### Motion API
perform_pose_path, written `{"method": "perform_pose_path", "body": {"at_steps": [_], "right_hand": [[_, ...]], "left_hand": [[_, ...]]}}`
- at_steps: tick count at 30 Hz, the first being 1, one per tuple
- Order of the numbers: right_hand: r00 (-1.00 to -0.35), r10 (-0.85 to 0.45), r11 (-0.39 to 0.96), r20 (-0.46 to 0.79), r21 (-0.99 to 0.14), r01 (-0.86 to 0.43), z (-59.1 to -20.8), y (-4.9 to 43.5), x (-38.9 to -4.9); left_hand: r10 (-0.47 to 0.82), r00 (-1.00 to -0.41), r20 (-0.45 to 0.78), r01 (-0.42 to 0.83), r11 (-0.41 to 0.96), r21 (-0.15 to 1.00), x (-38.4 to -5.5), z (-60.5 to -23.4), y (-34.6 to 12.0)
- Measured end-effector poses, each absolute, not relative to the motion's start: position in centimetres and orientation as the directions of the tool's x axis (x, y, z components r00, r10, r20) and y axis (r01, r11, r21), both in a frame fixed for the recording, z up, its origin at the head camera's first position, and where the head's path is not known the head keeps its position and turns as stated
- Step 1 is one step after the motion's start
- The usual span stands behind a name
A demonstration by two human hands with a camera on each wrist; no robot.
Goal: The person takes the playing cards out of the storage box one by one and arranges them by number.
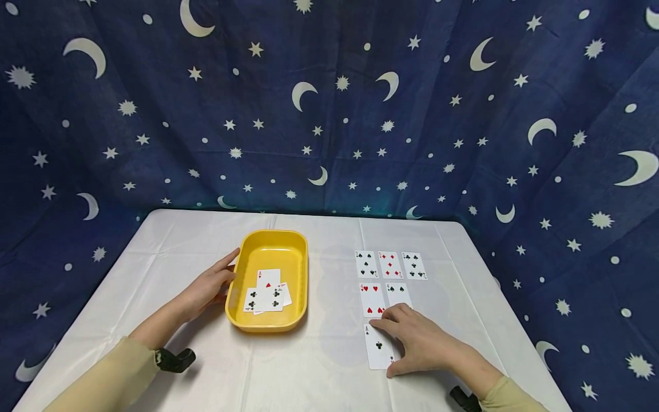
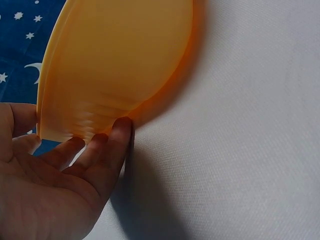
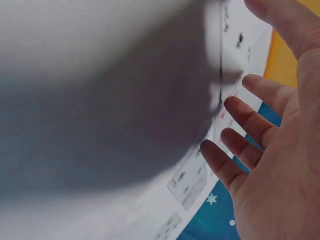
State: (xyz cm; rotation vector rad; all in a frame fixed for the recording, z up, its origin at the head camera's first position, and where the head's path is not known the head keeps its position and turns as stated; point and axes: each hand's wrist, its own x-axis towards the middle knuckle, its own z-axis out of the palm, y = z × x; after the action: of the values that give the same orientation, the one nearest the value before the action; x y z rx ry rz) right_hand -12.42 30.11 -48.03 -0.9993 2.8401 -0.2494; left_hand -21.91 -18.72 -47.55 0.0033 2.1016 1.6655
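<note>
My left hand (image 1: 207, 287) rests against the left side of a yellow tray (image 1: 304, 269), its fingertips on the outer wall, as the left wrist view shows. In the tray lie several overlapping playing cards, among them an ace of hearts (image 1: 266, 277) and a clubs card (image 1: 264, 298). My right hand (image 1: 424, 342) is spread over the right edge of an ace of clubs (image 1: 377, 357), with the thumb near its lower corner and the fingertips near its top edge. The right wrist view shows those fingers (image 3: 252, 119) extended and apart.
Above the ace of clubs, a hearts card (image 1: 372, 298) and a spades card (image 1: 398, 293) lie side by side. Farther back is a row with a spades card (image 1: 366, 264), a diamonds card (image 1: 389, 265) and a clubs card (image 1: 414, 265). A white cloth (image 1: 293, 372) covers the table; a starry curtain (image 1: 329, 114) hangs behind.
</note>
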Motion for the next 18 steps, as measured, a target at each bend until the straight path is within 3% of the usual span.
{"method": "perform_pose_path", "body": {"at_steps": [8,18], "right_hand": [[-0.796,-0.605,0.784,-0.018,-0.189,-0.592,-45.6,30.2,-13.6],[-0.734,-0.666,0.711,0.132,-0.185,-0.678,-42.9,27.7,-16.7]], "left_hand": [[0.271,-0.898,-0.345,-0.272,0.273,0.923,-21.8,-47.4,-18.8],[0.266,-0.899,-0.347,-0.278,0.265,0.923,-21.9,-47.6,-18.7]]}}
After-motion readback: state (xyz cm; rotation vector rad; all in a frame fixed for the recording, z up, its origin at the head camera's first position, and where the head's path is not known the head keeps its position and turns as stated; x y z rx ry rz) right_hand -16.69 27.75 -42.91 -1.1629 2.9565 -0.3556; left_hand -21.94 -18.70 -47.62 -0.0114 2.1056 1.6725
